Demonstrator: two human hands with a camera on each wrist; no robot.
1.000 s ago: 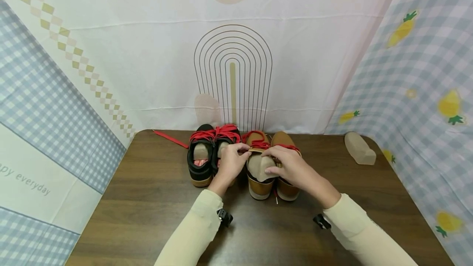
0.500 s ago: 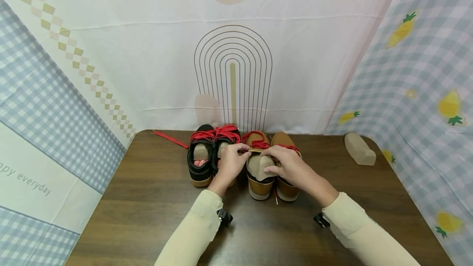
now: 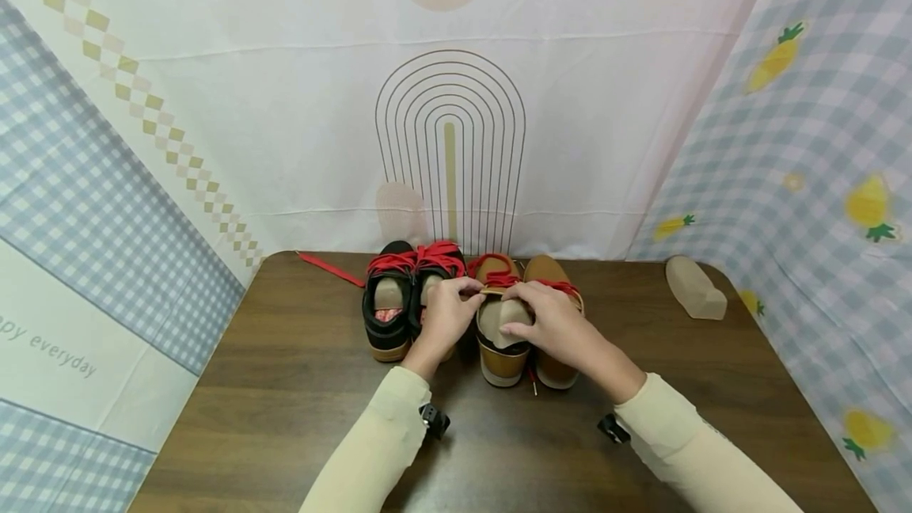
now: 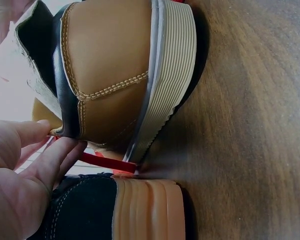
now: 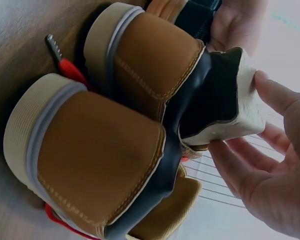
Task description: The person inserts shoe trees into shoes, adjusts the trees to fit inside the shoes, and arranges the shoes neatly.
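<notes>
At tan shoe: L fingers pinch its edge, R fingers grip beige insert w/ thumb.

Checked fruit-printed cloth and an arch-printed white backdrop border the table.

Holding both sleeved arms angled inward. Pinching between thumb and fingers of left hand. Gripping likewise with right hand.

Tan shoes and black shoes had red laces. Insert: was beige. Table: brown wood-grain. Side cloth: blue-white gingham.
</notes>
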